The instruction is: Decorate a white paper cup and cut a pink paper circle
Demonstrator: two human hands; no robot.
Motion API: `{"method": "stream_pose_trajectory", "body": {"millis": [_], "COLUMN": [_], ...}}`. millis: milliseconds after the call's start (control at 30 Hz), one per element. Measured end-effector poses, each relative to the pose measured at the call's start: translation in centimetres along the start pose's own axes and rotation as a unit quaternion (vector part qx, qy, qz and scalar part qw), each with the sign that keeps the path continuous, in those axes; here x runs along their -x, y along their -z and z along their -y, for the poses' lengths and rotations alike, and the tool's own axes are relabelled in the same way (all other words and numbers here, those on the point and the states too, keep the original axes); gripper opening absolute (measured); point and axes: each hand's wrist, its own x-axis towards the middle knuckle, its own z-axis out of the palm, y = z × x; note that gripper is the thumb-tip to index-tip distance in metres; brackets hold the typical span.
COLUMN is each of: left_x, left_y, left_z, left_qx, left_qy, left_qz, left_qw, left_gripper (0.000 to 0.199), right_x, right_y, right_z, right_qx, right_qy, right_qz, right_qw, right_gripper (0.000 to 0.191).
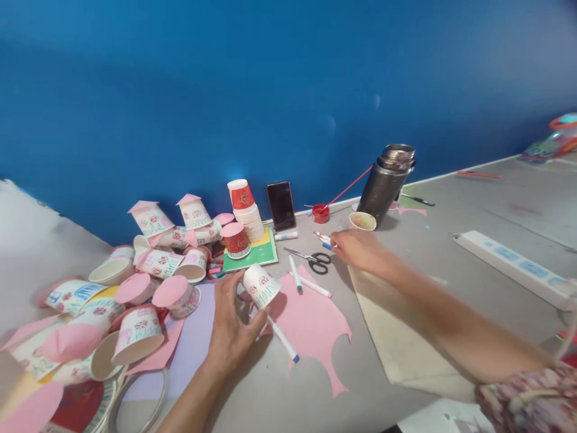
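Note:
My left hand [232, 328] is wrapped round a white paper cup [261, 285] that lies tilted, with red and green drawings on its side. A blue-capped marker [283, 338] lies just below that cup. Out to the right, my right hand [358, 248] has its fingertips closed at the end of a marker [326, 245] beside a few others. Exactly how it grips the marker is partly hidden. Under the cup and pens spreads a cut pink paper sheet [311, 319], where a green-capped marker [296, 273] and a pink-capped marker [315, 284] rest.
Decorated cups [139, 331] with pink paper tops crowd the left. Behind stand a cup stack [250, 222], a phone [281, 205] and scissors [315, 260]. A dark thermos [383, 186], small paper cup [363, 221], red tape roll [321, 213], beige cloth [378, 325] and power strip [509, 264] are rightward.

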Motion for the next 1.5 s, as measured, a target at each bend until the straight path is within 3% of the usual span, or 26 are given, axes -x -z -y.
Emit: {"method": "stream_pose_trajectory", "body": {"millis": [200,400,500,633,733,800,967,1067,1167,1233,1300,1400,1500], "left_x": [-0.1,0.0,0.0,-0.4,-1.0,-1.3,-1.3,-0.8,-0.5,-0.4,-0.3,0.1,0.5], "left_y": [0.1,0.1,0.2,0.8,1.4,1.8,1.8,1.4,1.2,1.1,1.1,0.7,0.0], "left_z": [-0.2,0.4,0.4,0.5,0.8,0.9,0.8,0.6,0.4,0.3,0.2,-0.2,-0.6], "left_qx": [0.004,-0.016,-0.018,0.025,0.121,0.129,0.108,0.106,0.111,0.118,0.128,0.139,0.127], "left_qy": [0.022,0.019,0.028,0.06,0.043,0.037,0.045,0.058,0.07,0.076,0.075,0.056,0.018], "left_qz": [0.015,-0.011,-0.027,-0.097,-0.166,-0.177,-0.185,-0.177,-0.134,-0.089,-0.027,0.085,0.149], "left_qw": [1.0,1.0,0.999,0.993,0.978,0.975,0.976,0.977,0.982,0.986,0.989,0.985,0.981], "left_gripper": [0.064,0.067,0.066,0.07,0.077,0.075,0.075,0.072,0.07,0.071,0.073,0.075,0.073], "right_x": [0.1,1.8,2.6,3.2,3.6,3.9,4.3,3.8,3.2,3.5,4.3,5.7,6.3], "right_y": [0.5,-1.2,-2.3,-2.7,-2.7,-2.9,-4.9,-6.5,-7.1,-6.6,-5.4,-3.4,-2.9], "right_z": [-0.4,1.0,1.9,3.0,4.5,6.1,9.4,9.8,9.2,8.5,7.4,5.5,4.0], "right_qx": [-0.016,-0.078,-0.077,-0.08,-0.095,-0.099,-0.003,0.032,-0.008,-0.104,-0.237,-0.421,-0.567], "right_qy": [0.013,0.08,0.083,0.099,0.168,0.261,0.507,0.573,0.599,0.596,0.552,0.376,0.23], "right_qz": [0.069,0.117,0.099,0.066,0.067,0.058,-0.003,-0.055,-0.163,-0.218,-0.23,-0.225,-0.176], "right_qw": [0.997,0.987,0.989,0.99,0.979,0.959,0.862,0.817,0.784,0.766,0.766,0.794,0.771], "right_gripper": [0.019,0.018,0.024,0.022,0.017,0.011,0.033,0.016,0.02,0.019,0.016,0.017,0.007]}}
